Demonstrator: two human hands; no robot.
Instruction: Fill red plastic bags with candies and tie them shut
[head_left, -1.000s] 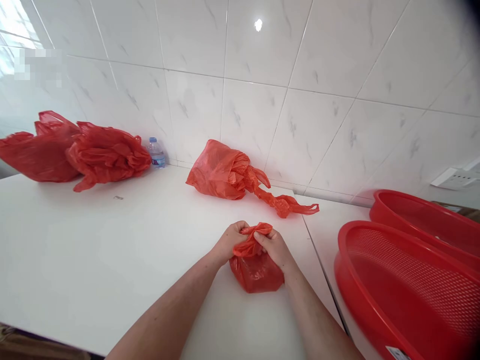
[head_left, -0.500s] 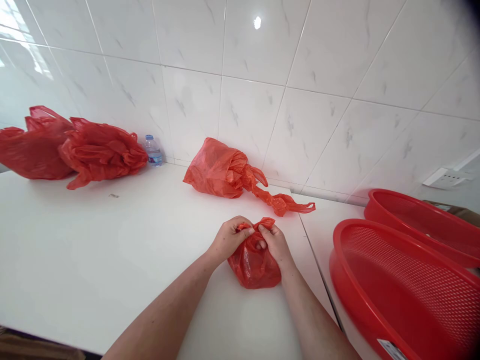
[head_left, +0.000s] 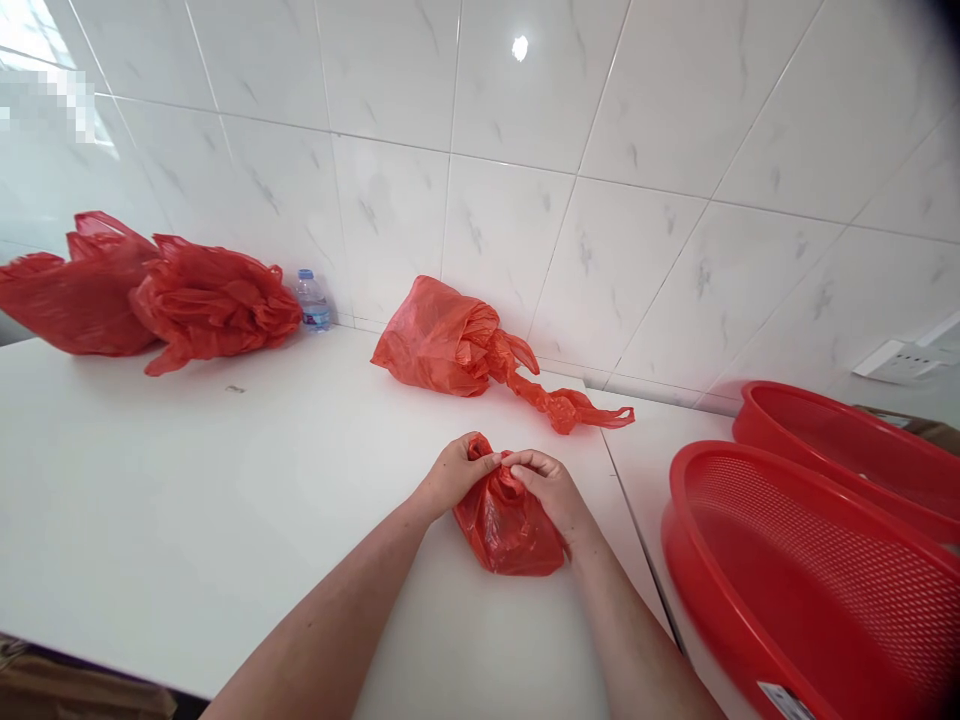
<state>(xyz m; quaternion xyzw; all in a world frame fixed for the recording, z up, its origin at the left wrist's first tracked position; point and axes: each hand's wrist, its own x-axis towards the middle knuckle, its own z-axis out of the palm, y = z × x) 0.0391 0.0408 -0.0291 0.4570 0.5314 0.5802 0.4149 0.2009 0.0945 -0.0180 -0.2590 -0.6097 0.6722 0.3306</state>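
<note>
A small red plastic bag (head_left: 510, 530) rests on the white table (head_left: 262, 500) in front of me, bulging at the bottom and gathered at the top. My left hand (head_left: 457, 478) is closed on the left side of its gathered neck, thumb on top. On the right side, my right hand (head_left: 551, 490) pinches the neck with thumb and forefinger, close to the left thumb. Whatever fills the bag cannot be made out through the plastic.
Against the tiled wall lies another red plastic bag (head_left: 435, 340) with a twisted tail. Farther left are a water bottle (head_left: 313, 303) and bulky red bags (head_left: 217, 305). Two red plastic baskets (head_left: 720, 560) stand at the right. A power socket (head_left: 900, 360) is on the wall.
My right fingers have shifted on the bag's neck and the tip that stuck up between my hands is folded down. More red plastic now shows above my left hand.
</note>
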